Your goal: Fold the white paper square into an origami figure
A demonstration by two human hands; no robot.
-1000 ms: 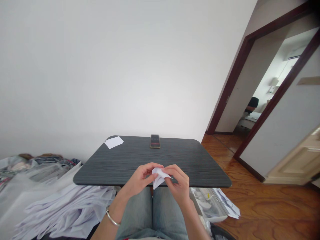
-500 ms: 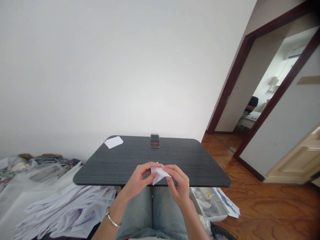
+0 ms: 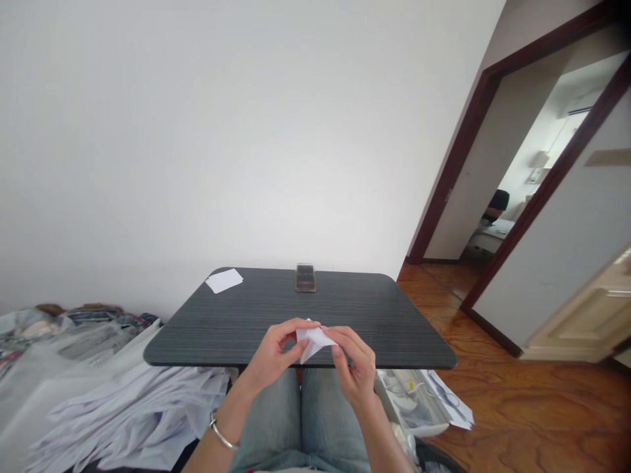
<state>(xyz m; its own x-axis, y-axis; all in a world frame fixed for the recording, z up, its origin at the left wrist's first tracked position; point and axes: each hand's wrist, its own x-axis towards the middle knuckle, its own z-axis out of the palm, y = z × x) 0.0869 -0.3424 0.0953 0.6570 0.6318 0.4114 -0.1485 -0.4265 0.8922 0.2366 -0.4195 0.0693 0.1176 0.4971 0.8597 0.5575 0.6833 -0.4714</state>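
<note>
A small folded piece of white paper [image 3: 313,343] is held up between both hands, above the near edge of the dark table [image 3: 256,312]. My left hand [image 3: 279,351] is closed on its left side, thumb in front and index finger along the top. On the right side, my right hand [image 3: 353,361] pinches the paper between thumb and fingers. Creases and a pointed flap show on the paper; its back is hidden. Several white sheets [image 3: 224,280] lie stacked at the table's far left corner.
A phone-like dark object [image 3: 305,278] stands at the table's back edge by the wall. White cloth [image 3: 133,414] and bagged clothes [image 3: 89,335] are heaped at left. To the right below the table sits an open box [image 3: 414,404] with cables and papers.
My right thumb and fingers have shifted slightly to the right along the paper's edge. My left hand has stayed nearly still on the paper.
</note>
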